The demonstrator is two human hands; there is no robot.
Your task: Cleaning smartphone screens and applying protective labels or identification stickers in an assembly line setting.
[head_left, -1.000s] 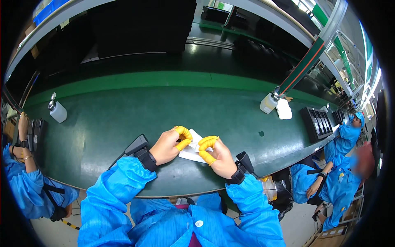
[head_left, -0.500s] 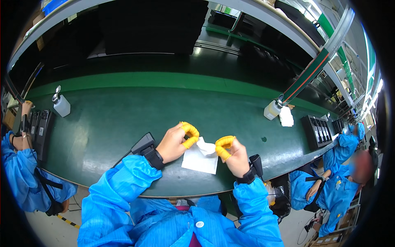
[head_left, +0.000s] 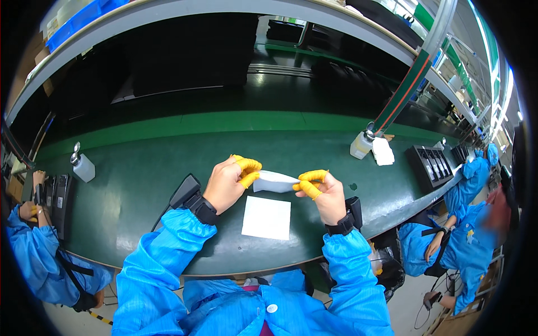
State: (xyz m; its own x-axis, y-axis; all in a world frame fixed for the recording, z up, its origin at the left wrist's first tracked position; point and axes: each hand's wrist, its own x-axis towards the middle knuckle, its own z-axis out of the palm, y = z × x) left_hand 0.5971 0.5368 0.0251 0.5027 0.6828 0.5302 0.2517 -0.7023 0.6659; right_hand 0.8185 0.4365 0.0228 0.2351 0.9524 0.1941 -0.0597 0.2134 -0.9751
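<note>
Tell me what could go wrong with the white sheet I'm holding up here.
The raised sheet is pinched near its ends by the left hand and right hand, so it might slip or crease. The flat sheet lies on the table close by, so a dropped sheet could land on it.

No text or numbers can be read; pale label-like patches, too small to be deciphered, are seen in the black tray at the right and on the black devices at the far left
</note>
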